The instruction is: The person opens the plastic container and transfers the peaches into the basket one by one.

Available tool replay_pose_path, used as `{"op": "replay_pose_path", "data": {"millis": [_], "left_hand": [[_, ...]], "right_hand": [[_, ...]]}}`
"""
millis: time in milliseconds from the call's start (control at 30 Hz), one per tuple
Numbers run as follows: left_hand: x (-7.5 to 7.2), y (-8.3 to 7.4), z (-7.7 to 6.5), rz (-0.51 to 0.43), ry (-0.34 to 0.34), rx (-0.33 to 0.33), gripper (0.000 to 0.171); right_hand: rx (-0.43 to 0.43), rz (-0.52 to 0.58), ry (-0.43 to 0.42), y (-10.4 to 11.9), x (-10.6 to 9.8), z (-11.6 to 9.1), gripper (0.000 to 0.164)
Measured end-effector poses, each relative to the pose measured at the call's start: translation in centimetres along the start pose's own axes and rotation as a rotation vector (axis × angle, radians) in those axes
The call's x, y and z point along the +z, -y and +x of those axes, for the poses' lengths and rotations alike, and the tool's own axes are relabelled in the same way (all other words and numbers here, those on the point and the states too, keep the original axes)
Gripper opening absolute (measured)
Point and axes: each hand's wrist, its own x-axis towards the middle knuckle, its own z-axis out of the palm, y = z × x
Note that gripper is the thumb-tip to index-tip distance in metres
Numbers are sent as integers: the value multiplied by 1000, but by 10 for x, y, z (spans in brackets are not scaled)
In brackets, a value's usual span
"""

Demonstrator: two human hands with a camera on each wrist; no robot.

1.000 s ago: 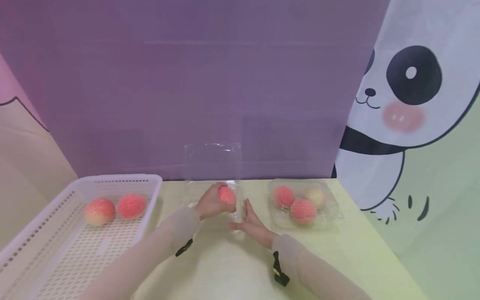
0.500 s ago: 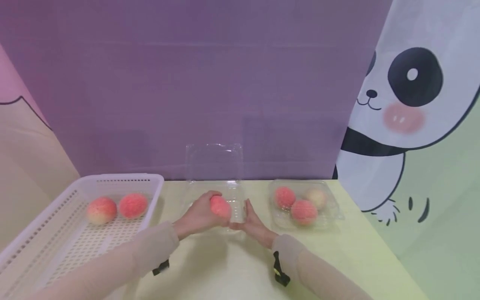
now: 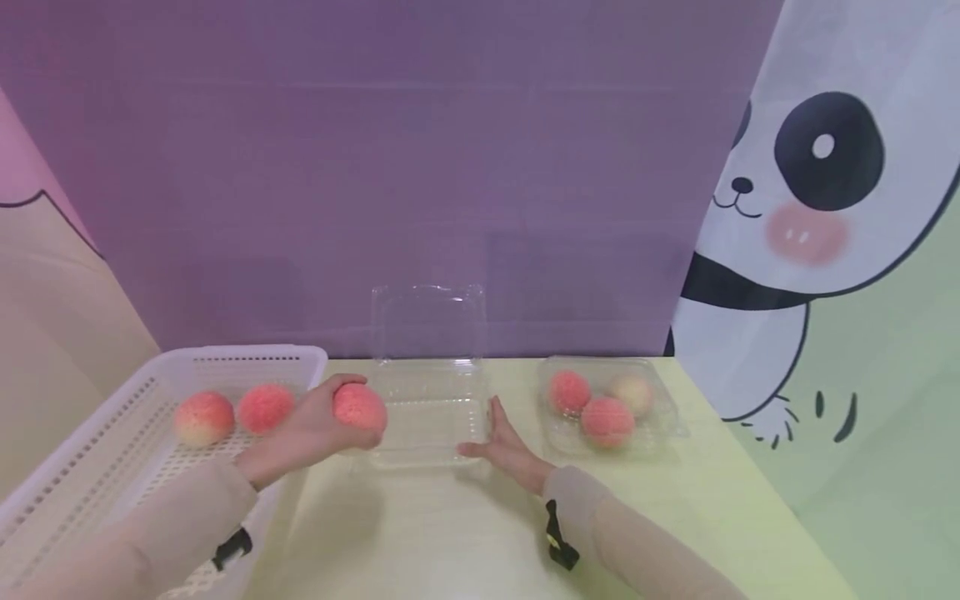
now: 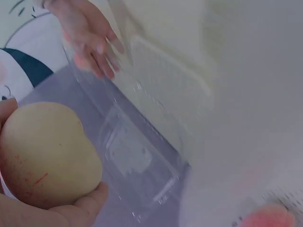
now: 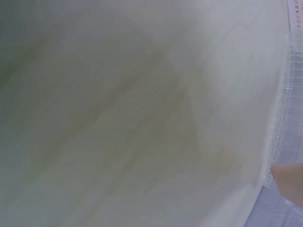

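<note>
My left hand grips a pink-and-cream peach between the basket and an open clear plastic clamshell box. In the left wrist view the peach's pale side faces the camera, with fingertips curled round its edges. The box holds nothing, and its raised lid leans towards the purple backdrop. At the box's right front corner is my right hand, fingers straight along the side and thumb at the front edge. Only one fingertip of it shows in the right wrist view.
On the left stands a white perforated basket with two peaches in it. A closed clear box with three peaches sits to the right on the pale table. The purple backdrop rises behind.
My left hand has carried the peach left and out of the open box, towards the basket. My right hand has stayed at the box's right side.
</note>
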Motion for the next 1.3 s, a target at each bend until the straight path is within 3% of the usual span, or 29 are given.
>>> {"op": "replay_pose_path", "data": {"millis": [267,467,733,967,1100,1300], "left_hand": [[-45,29,-5,126,-60,6,87],[-70,62,-9,210,-106,15,83],[-92,114,-14,237,-91,52,78],[-107,155,-18,236,-52,140,64],[-112,171,-22,281,-22,57,76],[-118,185,-25,332,35,-55,83]], "right_hand": [[-9,-2,7,1,0,0,108],[10,4,20,0,-1,0,111],[13,3,30,-2,-1,-1,113],[4,-1,42,-2,-3,-3,110],[6,-1,45,-1,-4,-3,109],[5,2,45,1,-2,-4,108]]}}
